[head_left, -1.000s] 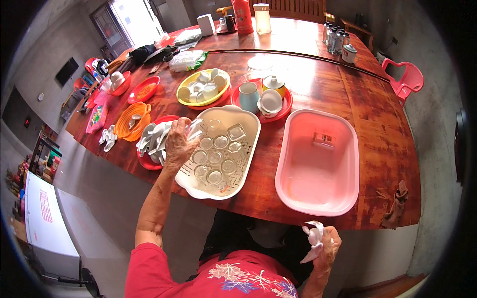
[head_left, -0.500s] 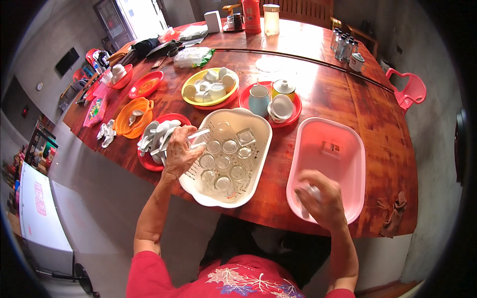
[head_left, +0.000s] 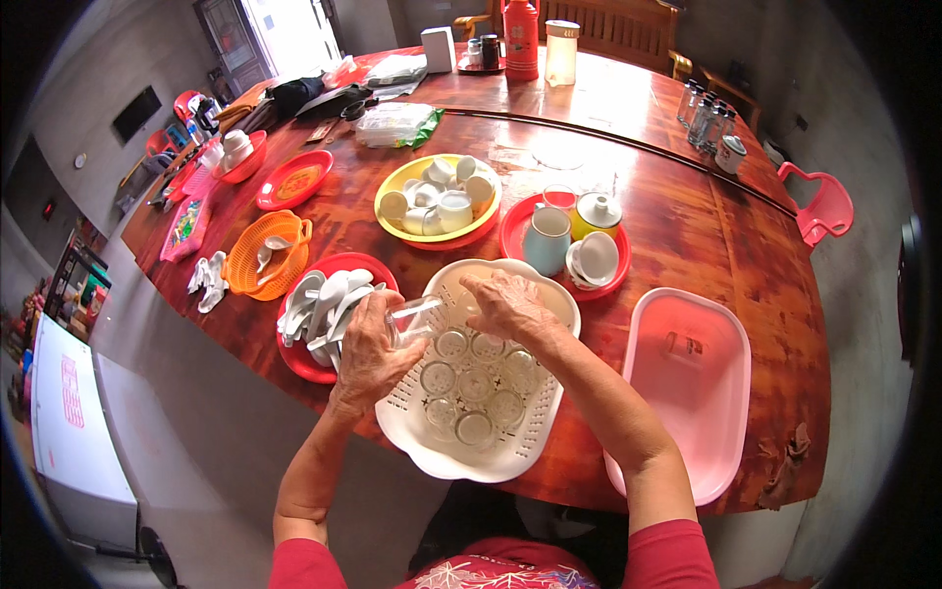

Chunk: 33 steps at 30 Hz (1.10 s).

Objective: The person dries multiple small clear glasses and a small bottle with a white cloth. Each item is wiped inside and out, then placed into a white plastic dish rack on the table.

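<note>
My left hand (head_left: 371, 353) is closed round a clear drinking glass (head_left: 416, 316), held tilted at the left rim of the white basket. My right hand (head_left: 512, 306) is above the far part of that basket, its fingers curled downward; what they grip, if anything, is hidden. Several clear glasses (head_left: 475, 383) stand close together inside the white slotted basket (head_left: 402, 432). Left of my left hand, white spoons (head_left: 329, 299) are heaped on a red plate (head_left: 299, 361). A pink basin (head_left: 687, 412) stands to the right, with a small clear shape (head_left: 684, 344) on its bottom.
Behind the basket, a yellow bowl (head_left: 442, 237) holds white cups and a red tray (head_left: 610, 285) holds mugs. An orange colander (head_left: 240, 278) stands left. At the back are a red thermos (head_left: 521, 44) and small bottles (head_left: 702, 123). A brown rag (head_left: 790, 461) lies near the right edge.
My right hand has moved left from over the pink basin to above the white basket. My left hand still grips the glass. The view has shifted, so the table things appear lower.
</note>
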Motion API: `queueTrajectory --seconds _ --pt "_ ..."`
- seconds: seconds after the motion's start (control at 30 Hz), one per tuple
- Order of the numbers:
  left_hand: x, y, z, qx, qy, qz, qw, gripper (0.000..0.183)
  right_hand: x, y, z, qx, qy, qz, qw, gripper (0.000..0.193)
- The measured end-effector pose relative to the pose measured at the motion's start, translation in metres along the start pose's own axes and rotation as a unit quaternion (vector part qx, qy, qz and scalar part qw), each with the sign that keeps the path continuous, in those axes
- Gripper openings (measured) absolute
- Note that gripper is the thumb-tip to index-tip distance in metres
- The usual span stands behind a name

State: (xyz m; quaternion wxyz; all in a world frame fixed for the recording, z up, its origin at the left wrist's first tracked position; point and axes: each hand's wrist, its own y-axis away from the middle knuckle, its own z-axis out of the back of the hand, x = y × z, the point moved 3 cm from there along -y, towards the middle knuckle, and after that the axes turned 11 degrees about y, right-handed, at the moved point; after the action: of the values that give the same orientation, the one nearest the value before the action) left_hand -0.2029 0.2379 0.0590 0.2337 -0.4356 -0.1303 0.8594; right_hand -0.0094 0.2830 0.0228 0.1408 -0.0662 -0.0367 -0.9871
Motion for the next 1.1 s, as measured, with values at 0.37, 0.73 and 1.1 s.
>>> queueTrajectory --seconds 0.37,0.73,1.1 --pt "0.006 -0.008 0.003 -0.004 0.016 0.010 1.000 0.053 -0.006 -0.017 -0.004 0.033 0.005 -0.001 0.999 0.049" --pt "0.004 -0.038 -0.043 0.032 -0.042 -0.078 0.996 0.058 -0.043 0.044 0.066 -0.070 -0.109 -0.068 0.989 0.056" --pt "0.024 -0.044 -0.093 0.118 -0.115 -0.090 0.982 0.050 -0.089 0.088 0.081 -0.203 -0.195 -0.118 0.952 0.061"
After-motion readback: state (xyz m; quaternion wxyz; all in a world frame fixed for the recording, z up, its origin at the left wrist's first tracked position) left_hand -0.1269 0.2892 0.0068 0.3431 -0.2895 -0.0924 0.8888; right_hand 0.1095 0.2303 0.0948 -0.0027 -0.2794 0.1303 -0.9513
